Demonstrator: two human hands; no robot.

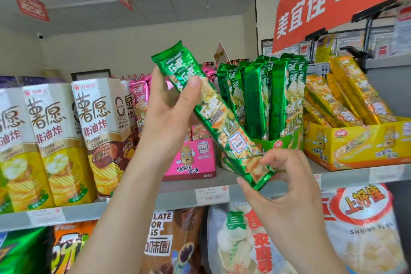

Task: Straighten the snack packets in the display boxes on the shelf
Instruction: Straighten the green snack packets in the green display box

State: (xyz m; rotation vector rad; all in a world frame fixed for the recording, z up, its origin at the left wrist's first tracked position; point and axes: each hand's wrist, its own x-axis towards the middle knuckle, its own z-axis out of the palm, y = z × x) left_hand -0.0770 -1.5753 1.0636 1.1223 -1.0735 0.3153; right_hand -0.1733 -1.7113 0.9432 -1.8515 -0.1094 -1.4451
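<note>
Both hands [222, 151] pinch long, glossy green packet [213, 113].

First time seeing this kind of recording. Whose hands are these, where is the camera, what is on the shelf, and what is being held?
There is no machine: a person works with bare hands, and the single picture comes from a camera worn on their head. The left hand grips the upper part of a long green packet, held tilted in front of the shelf; the right hand pinches its lower end. On the shelf stand a pink box, a green box with upright green packets, and a yellow box of leaning yellow packets. Tall cartons stand at the left; big bags sit on the level below.
</note>
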